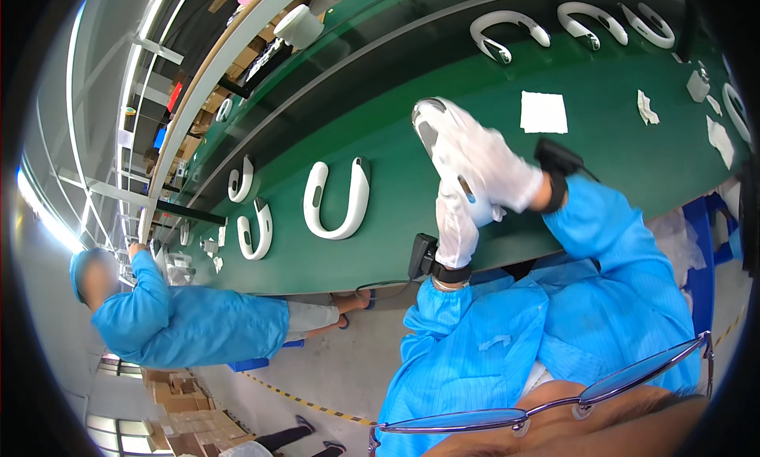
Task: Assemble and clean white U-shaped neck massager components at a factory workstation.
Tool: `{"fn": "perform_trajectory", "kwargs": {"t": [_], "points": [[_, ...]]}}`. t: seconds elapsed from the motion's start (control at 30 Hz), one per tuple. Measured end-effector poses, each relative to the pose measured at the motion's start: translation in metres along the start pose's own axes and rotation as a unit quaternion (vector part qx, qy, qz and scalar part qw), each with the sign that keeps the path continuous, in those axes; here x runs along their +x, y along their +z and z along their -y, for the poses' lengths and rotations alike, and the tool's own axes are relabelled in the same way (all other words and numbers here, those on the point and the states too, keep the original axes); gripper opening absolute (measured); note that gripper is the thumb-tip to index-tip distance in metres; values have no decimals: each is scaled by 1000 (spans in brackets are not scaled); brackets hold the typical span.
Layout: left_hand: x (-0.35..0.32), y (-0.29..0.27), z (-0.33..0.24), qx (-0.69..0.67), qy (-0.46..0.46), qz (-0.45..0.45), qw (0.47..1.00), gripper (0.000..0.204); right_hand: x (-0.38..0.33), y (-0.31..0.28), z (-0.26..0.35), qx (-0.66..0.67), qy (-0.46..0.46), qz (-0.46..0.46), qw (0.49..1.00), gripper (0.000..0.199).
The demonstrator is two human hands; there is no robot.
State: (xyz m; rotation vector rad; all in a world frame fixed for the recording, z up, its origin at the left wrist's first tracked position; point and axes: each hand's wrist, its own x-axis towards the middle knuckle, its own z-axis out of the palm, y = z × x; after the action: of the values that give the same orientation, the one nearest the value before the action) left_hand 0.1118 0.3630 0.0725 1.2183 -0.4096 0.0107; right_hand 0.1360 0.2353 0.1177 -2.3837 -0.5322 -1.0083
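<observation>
Above the green work surface (380,271), both my white-gloved hands hold a white U-shaped neckband device (427,126). One end of it, with a dark tip and a grey inset, sticks out beyond my fingers. My right hand (497,170) is closed over its upper side, covering much of the curve. Lower down, my left hand (457,229) grips it from the left, wrist near the table edge. Part of the device shows between the two hands; its far end is hidden. A white square cloth (544,112) lies to the right of my right hand.
Several similar U-shaped devices lie on the green surface, including a large one (339,202) to the left and another (508,31) at the back. Crumpled tissue (647,107) lies at right. A co-worker in blue (206,322) stands at far left. A cable (384,284) hangs by my left wrist.
</observation>
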Motion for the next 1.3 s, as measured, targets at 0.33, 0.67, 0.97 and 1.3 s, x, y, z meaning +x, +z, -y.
{"fn": "perform_trajectory", "kwargs": {"t": [0.33,0.67,0.97,1.3], "points": [[29,11,-35,-295,-115,25,948,91,8,2,23,81,-25,-37,996,60],[59,-12,-23,-500,-178,73,845,55,-59,4,1,35,-143,35,989,43],[70,-36,-13,-597,-175,-50,781,51,-48,-2,-25,51,-193,-67,978,45],[64,-50,-4,-685,-208,7,698,62,-49,0,-15,775,311,-135,534,58]]}}
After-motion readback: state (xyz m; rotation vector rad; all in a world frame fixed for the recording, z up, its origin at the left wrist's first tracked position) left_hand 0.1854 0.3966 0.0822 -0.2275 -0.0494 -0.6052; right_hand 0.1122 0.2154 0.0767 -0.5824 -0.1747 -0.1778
